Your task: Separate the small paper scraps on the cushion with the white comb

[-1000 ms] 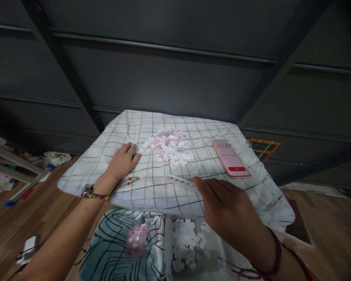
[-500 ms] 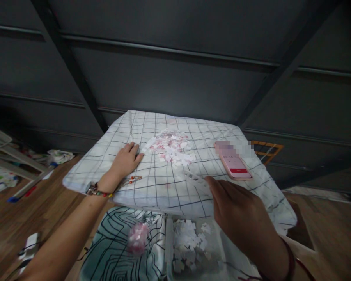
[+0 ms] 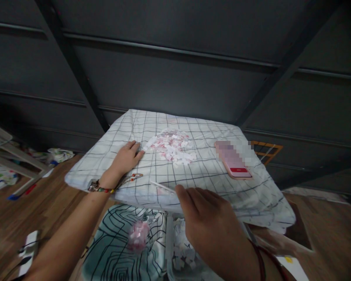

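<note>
My left hand [image 3: 128,157] lies flat on the checked cloth, its fingers stretched out. The fingertips are close to the left edge of a pile of white and pink paper scraps [image 3: 174,146]. Thin white tweezers [image 3: 163,187] stick out to the left from my right hand [image 3: 207,218], whose fingers are closed around their near end. Their tips hover over the cloth's front part, and I cannot make out any scrap between them. Below, my right hand partly covers a clear plastic box [image 3: 170,249] with white scraps [image 3: 183,249] inside.
The checked cloth [image 3: 210,134] covers a small table against a dark panelled wall. A pink phone [image 3: 234,160] lies at the right. By my left wrist is an orange-beaded cord [image 3: 134,176]. A clump of pink scraps [image 3: 139,236] rests on patterned teal fabric [image 3: 111,242] below.
My right hand has moved left and slightly down with the tweezers, now covering more of the plastic box. My left hand has stayed nearly still. The paper pile looks much the same.
</note>
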`<state>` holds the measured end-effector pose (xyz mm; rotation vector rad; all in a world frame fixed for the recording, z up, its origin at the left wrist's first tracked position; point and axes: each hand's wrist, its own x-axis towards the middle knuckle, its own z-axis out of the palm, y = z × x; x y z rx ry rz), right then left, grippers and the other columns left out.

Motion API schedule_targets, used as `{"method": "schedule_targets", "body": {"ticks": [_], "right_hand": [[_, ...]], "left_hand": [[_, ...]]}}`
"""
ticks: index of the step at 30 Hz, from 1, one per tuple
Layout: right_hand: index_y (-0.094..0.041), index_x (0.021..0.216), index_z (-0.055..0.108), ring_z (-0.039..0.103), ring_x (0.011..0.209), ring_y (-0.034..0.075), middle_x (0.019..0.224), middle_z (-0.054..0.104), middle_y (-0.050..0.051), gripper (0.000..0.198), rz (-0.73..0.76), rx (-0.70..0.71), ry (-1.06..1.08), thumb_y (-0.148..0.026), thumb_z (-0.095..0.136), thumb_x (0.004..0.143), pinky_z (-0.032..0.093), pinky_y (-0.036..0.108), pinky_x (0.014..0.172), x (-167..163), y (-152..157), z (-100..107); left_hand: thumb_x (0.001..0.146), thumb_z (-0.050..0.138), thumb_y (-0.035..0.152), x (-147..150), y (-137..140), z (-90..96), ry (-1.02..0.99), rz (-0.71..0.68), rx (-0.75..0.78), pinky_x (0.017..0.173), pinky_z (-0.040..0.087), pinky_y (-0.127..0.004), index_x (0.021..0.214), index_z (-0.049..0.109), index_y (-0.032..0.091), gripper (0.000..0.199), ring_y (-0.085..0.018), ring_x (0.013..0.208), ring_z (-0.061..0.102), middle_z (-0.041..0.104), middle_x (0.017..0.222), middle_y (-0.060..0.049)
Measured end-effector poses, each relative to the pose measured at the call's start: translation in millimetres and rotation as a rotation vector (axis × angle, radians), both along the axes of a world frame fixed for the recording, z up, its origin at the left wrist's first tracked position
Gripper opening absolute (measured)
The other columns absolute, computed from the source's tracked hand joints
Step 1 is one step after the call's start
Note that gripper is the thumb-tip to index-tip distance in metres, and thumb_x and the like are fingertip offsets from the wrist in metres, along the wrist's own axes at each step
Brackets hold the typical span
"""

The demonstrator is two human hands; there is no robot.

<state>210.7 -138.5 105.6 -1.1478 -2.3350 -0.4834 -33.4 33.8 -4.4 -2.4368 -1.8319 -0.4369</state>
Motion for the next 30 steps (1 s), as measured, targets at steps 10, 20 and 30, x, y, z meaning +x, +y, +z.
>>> {"method": "schedule_targets", "body": {"ticks": [10, 20, 30], "right_hand": [[-0.010, 0.088, 0.063, 0.057, 0.052, 0.014, 0.063, 0.063, 0.002, 0.029, 0.128, -0.082, 0.048, 0.001, 0.039, 0.074, 0.045, 0.027, 0.047, -15, -11, 1], [-0.009, 0.096, 0.061, 0.058, 0.057, 0.014, 0.069, 0.067, 0.005, 0.023, -0.018, 0.147, -0.084, -0.005, 0.043, 0.083, 0.044, 0.026, 0.055, 57, 33, 4], [-0.014, 0.089, 0.061, 0.056, 0.063, 0.016, 0.070, 0.065, 0.004, 0.026, -0.065, 0.109, -0.140, -0.003, 0.040, 0.080, 0.039, 0.028, 0.061, 96, 79, -17]], "left_hand": [[0.091, 0.031, 0.037, 0, -3, -1.7, -0.001, -0.007, 0.033, 0.107, 0.034, -0.041, 0.123, 0.051, 0.007, 0.048, -0.025, 0.125, 0.043, 0.052, 0.130, -0.016], [0.091, 0.033, 0.036, 0, -4, -2.4, 0.006, -0.016, 0.045, 0.106, 0.034, -0.043, 0.123, 0.051, 0.004, 0.049, -0.027, 0.124, 0.044, 0.051, 0.130, -0.020], [0.092, 0.031, 0.039, -3, -1, -6.4, 0.019, -0.017, 0.065, 0.106, 0.035, -0.044, 0.122, 0.052, 0.006, 0.050, -0.028, 0.124, 0.044, 0.052, 0.129, -0.019]]}}
